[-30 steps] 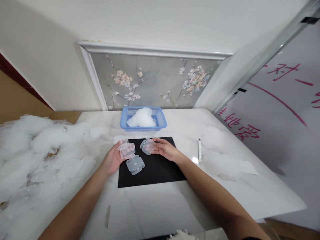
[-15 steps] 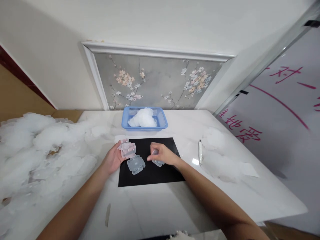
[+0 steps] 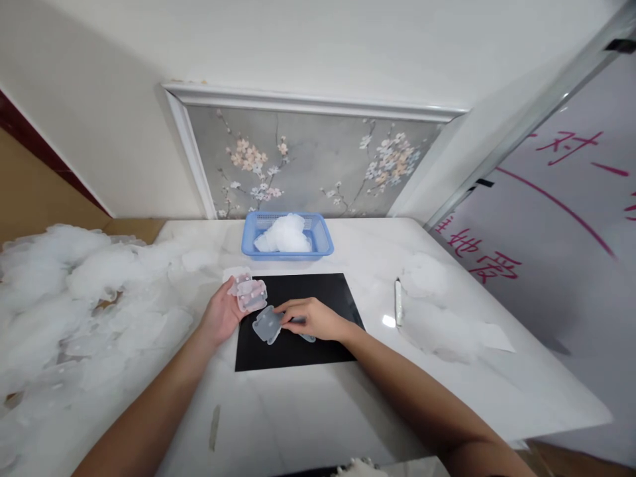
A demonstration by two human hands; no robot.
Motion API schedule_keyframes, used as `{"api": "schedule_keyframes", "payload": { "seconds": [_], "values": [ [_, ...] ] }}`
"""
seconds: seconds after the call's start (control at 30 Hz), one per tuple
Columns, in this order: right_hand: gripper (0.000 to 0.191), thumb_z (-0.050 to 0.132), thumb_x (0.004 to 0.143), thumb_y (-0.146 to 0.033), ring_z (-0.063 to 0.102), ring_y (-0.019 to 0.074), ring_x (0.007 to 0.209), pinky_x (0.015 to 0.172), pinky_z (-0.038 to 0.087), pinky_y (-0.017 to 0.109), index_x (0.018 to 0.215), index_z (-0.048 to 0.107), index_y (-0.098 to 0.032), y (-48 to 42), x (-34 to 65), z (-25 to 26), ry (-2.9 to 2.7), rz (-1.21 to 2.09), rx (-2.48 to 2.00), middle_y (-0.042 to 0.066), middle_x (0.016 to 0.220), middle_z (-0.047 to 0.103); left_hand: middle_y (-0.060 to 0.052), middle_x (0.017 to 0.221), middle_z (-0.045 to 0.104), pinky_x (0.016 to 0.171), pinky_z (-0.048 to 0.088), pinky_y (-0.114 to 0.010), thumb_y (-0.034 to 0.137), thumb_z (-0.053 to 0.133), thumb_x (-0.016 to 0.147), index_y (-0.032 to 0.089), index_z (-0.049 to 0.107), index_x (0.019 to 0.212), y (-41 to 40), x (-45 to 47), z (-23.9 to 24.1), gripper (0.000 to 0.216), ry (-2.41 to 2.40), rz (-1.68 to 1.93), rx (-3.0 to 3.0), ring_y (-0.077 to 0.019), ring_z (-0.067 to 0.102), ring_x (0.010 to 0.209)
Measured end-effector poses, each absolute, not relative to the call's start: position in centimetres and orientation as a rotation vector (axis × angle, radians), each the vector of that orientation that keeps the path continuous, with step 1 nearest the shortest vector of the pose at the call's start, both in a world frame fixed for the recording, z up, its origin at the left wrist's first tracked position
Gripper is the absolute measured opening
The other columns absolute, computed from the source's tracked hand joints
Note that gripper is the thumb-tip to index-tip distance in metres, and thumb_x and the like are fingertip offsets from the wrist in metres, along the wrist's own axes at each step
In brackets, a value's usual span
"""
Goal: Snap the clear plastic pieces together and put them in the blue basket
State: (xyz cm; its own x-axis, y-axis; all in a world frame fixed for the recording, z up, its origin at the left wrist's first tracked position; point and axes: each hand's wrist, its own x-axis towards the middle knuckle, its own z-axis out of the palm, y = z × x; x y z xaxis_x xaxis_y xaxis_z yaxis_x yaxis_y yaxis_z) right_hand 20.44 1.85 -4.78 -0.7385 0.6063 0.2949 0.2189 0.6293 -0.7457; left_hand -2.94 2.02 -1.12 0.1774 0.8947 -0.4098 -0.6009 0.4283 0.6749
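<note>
The white worktop (image 3: 278,411) has a black mat (image 3: 298,354) under the right fingers (image 3: 294,310). Past them sits a blue basket (image 3: 288,256). See-through plastic pieces (image 3: 114,324) lie left; a thin white tool (image 3: 398,302) and cloudy plastic (image 3: 442,326) lie right.

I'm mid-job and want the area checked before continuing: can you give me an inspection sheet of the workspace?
Surface: white marbled table, black mat on it.
Job's things: held translucent pieces; loose piece over the mat; blue basket beyond, holding a white heap.
Clutter: translucent pile, left; pale slim tool, right.
Left fingers: holding pieces.
Right fingers: at the loose piece's edge; grip unclear.
Cables: nothing seen.
Surroundings: flowered panel behind; red-lettered board, right.
</note>
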Motion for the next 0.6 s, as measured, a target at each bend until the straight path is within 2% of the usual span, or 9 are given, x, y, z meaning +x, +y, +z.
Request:
{"api": "schedule_keyframes", "payload": {
  "seconds": [0.23, 0.33, 0.43, 0.6],
  "values": [
    [0.012, 0.066, 0.086, -0.03, 0.067, 0.018, 0.099, 0.082, 0.051, 0.026, 0.084, 0.072, -0.021, 2.3, 20.88, -5.18, -2.324, 0.995, -0.646, 0.006, 0.121, 0.067, -0.016, 0.108, 0.071, 0.086, 0.053, -0.048, 0.031, 0.043, 0.094, 0.014, 0.06, 0.109, 1.99, -2.82, -1.19, 0.028, 0.886, 1.074, 0.415, -0.0283, 0.067, 0.102],
    [0.013, 0.069, 0.083, -0.031, 0.065, 0.0191, 0.106, 0.089, 0.05, 0.028, 0.091, 0.072, -0.022, 2.33, 20.91, -5.1, -2.327, 0.987, -0.652, 0.007, 0.123, 0.065, -0.016, 0.106, 0.072, 0.086, 0.053, -0.048, 0.031, 0.044, 0.094, 0.014, 0.06, 0.11, 1.98, -2.88, -1.3, 0.028, 0.876, 1.068, 0.416, -0.0281, 0.068, 0.101],
    [0.027, 0.074, 0.078, -0.033, 0.062, 0.0205, 0.113, 0.095, 0.047, 0.029, 0.103, 0.07, -0.022, 2.35, 20.87, -4.94, -2.332, 0.971, -0.655, 0.008, 0.126, 0.063, -0.016, 0.105, 0.072, 0.086, 0.053, -0.049, 0.031, 0.044, 0.094, 0.014, 0.06, 0.109, 1.94, -2.89, -1.33, 0.028, 0.86, 1.054, 0.418, -0.0284, 0.068, 0.101],
    [0.03, 0.073, 0.079, -0.032, 0.062, 0.0206, 0.113, 0.094, 0.048, 0.028, 0.107, 0.069, -0.023, 2.28, 20.76, -4.81, -2.37, 0.94, -0.669, 0.007, 0.127, 0.063, -0.015, 0.104, 0.073, 0.085, 0.054, -0.048, 0.03, 0.043, 0.094, 0.014, 0.061, 0.108, 1.85, -2.74, -1.18, 0.028, 0.854, 1.045, 0.424, -0.0275, 0.069, 0.099]
  ]
}}
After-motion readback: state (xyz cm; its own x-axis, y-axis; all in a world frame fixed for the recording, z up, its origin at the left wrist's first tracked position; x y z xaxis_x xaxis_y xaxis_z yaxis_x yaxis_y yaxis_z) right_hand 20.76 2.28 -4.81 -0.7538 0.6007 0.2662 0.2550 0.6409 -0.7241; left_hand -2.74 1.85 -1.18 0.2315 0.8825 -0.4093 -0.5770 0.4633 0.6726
